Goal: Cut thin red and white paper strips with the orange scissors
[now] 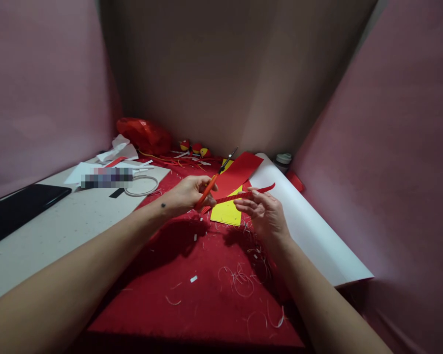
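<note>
My left hand (190,192) is closed around the orange handles of a pair of scissors (207,189), whose dark blades point up and away. A narrow ridged red strip (231,198) stretches between my hands. My right hand (268,214) pinches this strip, and its free end curls up past the fingers. The strip's other end reaches the fingers of my left hand, where the exact hold is hidden. Beneath the hands lie a folded yellow sheet (227,214) and a larger red sheet (239,172).
Thread scraps (241,282) and paper bits litter the red cloth (192,309). On the left, a pale board (33,246) carries a black flat device (25,209). A white sheet (310,231) lies right. Small red-and-yellow figures (196,148) and a red bag (143,135) sit behind.
</note>
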Motion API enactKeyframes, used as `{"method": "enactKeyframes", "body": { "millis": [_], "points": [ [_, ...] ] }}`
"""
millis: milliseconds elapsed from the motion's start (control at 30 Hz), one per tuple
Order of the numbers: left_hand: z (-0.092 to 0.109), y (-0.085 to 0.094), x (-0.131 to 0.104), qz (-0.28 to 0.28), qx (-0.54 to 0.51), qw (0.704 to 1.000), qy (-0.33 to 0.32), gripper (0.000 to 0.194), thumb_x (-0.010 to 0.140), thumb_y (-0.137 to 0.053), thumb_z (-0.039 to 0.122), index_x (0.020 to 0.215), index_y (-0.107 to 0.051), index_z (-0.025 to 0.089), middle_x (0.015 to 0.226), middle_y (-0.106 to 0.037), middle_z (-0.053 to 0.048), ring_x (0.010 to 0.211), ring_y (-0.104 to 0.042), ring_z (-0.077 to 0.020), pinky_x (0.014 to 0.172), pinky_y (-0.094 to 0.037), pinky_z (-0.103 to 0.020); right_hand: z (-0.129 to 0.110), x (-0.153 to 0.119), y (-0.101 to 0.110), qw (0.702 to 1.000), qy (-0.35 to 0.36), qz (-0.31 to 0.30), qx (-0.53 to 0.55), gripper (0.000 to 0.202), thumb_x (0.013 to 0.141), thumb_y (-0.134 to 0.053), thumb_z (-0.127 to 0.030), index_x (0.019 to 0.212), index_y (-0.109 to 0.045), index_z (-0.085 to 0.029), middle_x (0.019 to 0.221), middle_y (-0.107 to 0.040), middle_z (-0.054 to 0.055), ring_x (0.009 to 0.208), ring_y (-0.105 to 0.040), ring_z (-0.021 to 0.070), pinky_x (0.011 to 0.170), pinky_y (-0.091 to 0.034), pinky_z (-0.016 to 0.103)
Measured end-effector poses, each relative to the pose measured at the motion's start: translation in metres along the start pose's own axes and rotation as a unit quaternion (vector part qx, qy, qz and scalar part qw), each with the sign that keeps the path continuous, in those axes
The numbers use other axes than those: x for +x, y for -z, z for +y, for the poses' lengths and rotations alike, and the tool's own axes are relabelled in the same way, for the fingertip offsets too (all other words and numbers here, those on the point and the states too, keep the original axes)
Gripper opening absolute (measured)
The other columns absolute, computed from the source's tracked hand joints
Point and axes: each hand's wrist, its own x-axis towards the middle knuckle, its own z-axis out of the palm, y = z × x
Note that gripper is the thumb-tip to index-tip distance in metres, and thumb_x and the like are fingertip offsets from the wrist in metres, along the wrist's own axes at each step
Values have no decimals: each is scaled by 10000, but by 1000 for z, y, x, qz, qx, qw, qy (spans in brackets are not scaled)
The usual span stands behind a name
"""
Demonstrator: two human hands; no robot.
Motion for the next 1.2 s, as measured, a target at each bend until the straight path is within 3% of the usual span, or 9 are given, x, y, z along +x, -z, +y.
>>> {"method": "enactKeyframes", "body": {
  "millis": [133,300,533,700,800,1200],
  "points": [
    [3,-4,-3,3,6,1000,-12,211,655,-605,54,818,-505,142,582,-583,36,422,-466,-49,411,-357,-186,5,-4,-4,999,-19,-27,-26,168,648,-674,-197,758,-578,-113,642,-644,30,591,-680,209,552,-536,306],
    [-4,3,2,-15,8,1000,-20,234,621,-588,70,825,-501,147,561,-552,47,449,-461,-53,434,-347,-184,1,-1,0,999,3,19,-43,132,646,-653,-176,688,-534,-135,532,-602,5,542,-666,193,541,-532,299],
    [-15,20,10,-15,39,999,-14,255,554,-602,124,787,-506,161,588,-580,14,462,-488,-81,435,-354,-214,-8,5,7,996,46,59,-43,117,684,-610,-183,700,-496,-159,541,-587,-9,543,-662,188,544,-522,308],
    [-14,14,11,-14,35,999,-28,271,551,-605,131,803,-509,153,590,-576,19,477,-485,-75,450,-354,-208,-4,2,3,998,17,18,-55,197,683,-650,-237,816,-542,-141,608,-600,-12,552,-661,178,513,-510,284],
    [-13,10,10,-25,29,999,-30,273,557,-607,132,805,-496,161,549,-547,45,441,-447,-61,429,-322,-200,0,0,2,997,-4,-10,-79,199,673,-671,-238,787,-557,-121,595,-609,4,555,-663,181,527,-522,287],
    [-14,30,12,-17,103,994,-9,208,529,-614,170,699,-494,170,551,-528,31,443,-437,-74,427,-314,-215,-3,8,6,998,43,36,-41,169,675,-645,-163,679,-476,-160,562,-598,7,639,-689,210,650,-559,328]
  ]
}}
